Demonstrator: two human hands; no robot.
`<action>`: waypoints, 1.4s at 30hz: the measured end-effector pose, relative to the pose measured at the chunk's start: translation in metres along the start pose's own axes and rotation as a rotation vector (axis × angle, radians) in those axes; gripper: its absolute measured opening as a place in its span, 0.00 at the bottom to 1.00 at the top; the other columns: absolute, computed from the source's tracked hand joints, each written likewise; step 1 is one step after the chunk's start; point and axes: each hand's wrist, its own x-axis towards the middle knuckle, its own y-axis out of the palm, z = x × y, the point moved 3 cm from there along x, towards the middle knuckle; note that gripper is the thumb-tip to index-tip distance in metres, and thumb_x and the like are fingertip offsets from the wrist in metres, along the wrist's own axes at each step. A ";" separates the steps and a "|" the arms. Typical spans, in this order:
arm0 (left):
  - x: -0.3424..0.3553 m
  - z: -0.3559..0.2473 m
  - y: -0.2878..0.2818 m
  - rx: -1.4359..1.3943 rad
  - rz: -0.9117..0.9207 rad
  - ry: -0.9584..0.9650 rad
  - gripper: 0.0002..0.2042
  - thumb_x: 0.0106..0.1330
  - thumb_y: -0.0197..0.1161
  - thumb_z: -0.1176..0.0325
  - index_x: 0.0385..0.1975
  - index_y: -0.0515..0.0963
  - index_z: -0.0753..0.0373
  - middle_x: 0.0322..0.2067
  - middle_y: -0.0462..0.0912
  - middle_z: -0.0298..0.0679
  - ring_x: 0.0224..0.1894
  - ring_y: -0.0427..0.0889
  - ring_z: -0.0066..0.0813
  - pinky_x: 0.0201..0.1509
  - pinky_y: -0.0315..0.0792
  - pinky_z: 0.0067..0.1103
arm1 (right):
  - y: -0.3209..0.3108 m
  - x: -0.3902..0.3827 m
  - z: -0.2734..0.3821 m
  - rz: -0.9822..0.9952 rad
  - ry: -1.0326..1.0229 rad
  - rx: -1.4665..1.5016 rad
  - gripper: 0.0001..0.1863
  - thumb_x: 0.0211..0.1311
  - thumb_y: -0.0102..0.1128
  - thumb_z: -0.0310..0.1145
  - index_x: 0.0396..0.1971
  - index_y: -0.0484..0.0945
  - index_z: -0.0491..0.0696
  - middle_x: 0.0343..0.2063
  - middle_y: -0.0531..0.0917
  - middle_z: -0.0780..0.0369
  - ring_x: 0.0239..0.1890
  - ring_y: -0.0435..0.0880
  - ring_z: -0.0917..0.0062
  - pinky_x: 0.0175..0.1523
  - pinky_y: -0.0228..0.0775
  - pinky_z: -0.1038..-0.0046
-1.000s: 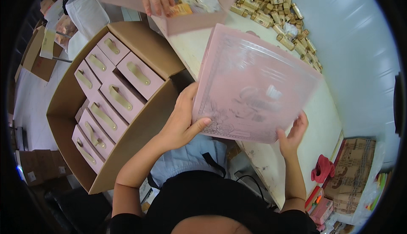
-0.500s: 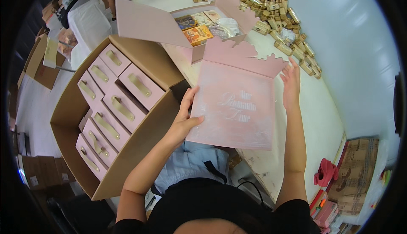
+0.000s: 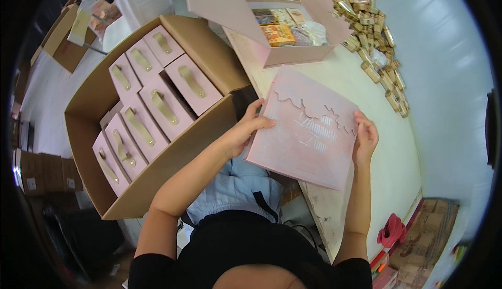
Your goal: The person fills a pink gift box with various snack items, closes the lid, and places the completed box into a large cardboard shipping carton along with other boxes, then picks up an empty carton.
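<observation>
Box [image 3: 298, 150], pink and flat, its scalloped flap [image 3: 319, 100] lying level across the far part, is spanning the gap between two bare hands over the near edge of a white table [image 3: 389, 168]. The left hand [image 3: 246, 130] is pinching its left edge, thumb lying on the upper face and fingers wrapping beneath, closed to about the box's own thickness. The right hand [image 3: 364, 140] is curling at the right edge beside the flap's end; whether it is gripping or only pressing, the view is not showing. The box is lying to the right of the left hand, its nearly square outline offering no clear long axis, its left side slanting from near left to far right. An open carton [image 3: 172, 163] is standing at left, closer to the left hand, pink boxes [image 3: 206, 99] inside turning beige strap handles [image 3: 191, 81] upward. Beyond, an open pink box [image 3: 293, 55] is displaying packets [image 3: 278, 35], while gold-coloured pieces [image 3: 374, 22] are lying heaped at far right.
</observation>
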 end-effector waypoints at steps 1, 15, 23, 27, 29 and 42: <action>-0.001 0.000 -0.003 0.029 -0.015 0.027 0.45 0.50 0.64 0.57 0.66 0.43 0.54 0.55 0.61 0.46 0.56 0.65 0.38 0.55 0.64 0.30 | -0.004 -0.001 -0.004 -0.072 0.090 0.008 0.10 0.59 0.56 0.32 0.38 0.76 0.44 0.41 0.78 0.62 0.51 0.72 0.74 0.51 0.63 0.74; -0.022 -0.029 0.031 0.454 0.034 0.343 0.43 0.50 0.66 0.69 0.65 0.46 0.65 0.61 0.57 0.46 0.63 0.57 0.34 0.65 0.51 0.25 | -0.012 0.022 0.028 0.428 -0.027 -0.538 0.32 0.47 0.64 0.33 0.56 0.66 0.48 0.51 0.67 0.56 0.54 0.67 0.68 0.55 0.64 0.70; -0.027 -0.035 0.036 0.445 0.035 0.332 0.44 0.50 0.64 0.74 0.65 0.43 0.66 0.61 0.57 0.46 0.63 0.57 0.34 0.65 0.52 0.27 | 0.003 0.044 0.037 0.836 -0.630 -1.208 0.28 0.53 0.60 0.36 0.55 0.66 0.49 0.54 0.68 0.52 0.56 0.68 0.61 0.56 0.66 0.67; -0.030 -0.040 0.045 0.457 0.039 0.347 0.44 0.50 0.64 0.75 0.65 0.44 0.67 0.60 0.58 0.46 0.63 0.58 0.33 0.65 0.53 0.26 | -0.007 0.070 0.028 0.829 -0.774 -1.269 0.20 0.55 0.59 0.33 0.48 0.71 0.46 0.37 0.78 0.57 0.38 0.79 0.69 0.38 0.73 0.69; -0.031 -0.038 0.039 0.460 0.009 0.374 0.44 0.49 0.65 0.73 0.65 0.44 0.67 0.59 0.59 0.47 0.62 0.59 0.35 0.64 0.54 0.27 | -0.011 0.087 0.027 0.577 -0.523 -0.986 0.14 0.55 0.59 0.32 0.42 0.72 0.46 0.27 0.79 0.62 0.28 0.80 0.75 0.30 0.72 0.71; -0.084 -0.040 0.007 0.282 -0.002 0.749 0.28 0.51 0.70 0.68 0.50 0.66 0.65 0.48 0.74 0.39 0.51 0.72 0.30 0.58 0.62 0.28 | -0.022 0.019 -0.003 -0.074 0.174 -0.289 0.07 0.51 0.61 0.29 0.25 0.71 0.46 0.17 0.75 0.62 0.21 0.73 0.79 0.27 0.64 0.76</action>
